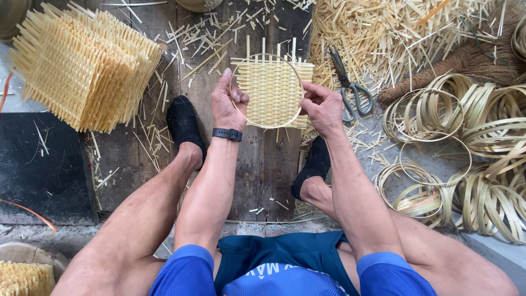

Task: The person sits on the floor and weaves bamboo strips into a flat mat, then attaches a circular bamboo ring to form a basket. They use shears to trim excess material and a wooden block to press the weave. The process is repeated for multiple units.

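Single head view, facing steeply down, close over lap

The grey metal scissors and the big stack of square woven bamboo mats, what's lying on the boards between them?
In the head view, between the scissors and the stacked mats lie scattered bamboo offcuts and the ringed woven mat, held by both hands.

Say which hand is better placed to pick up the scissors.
Right. The right hand grips the ring's edge right beside the scissors; the left hand is across the woven mat.

One woven mat (272, 90), one scissors (350, 87), two stacks (87, 68).
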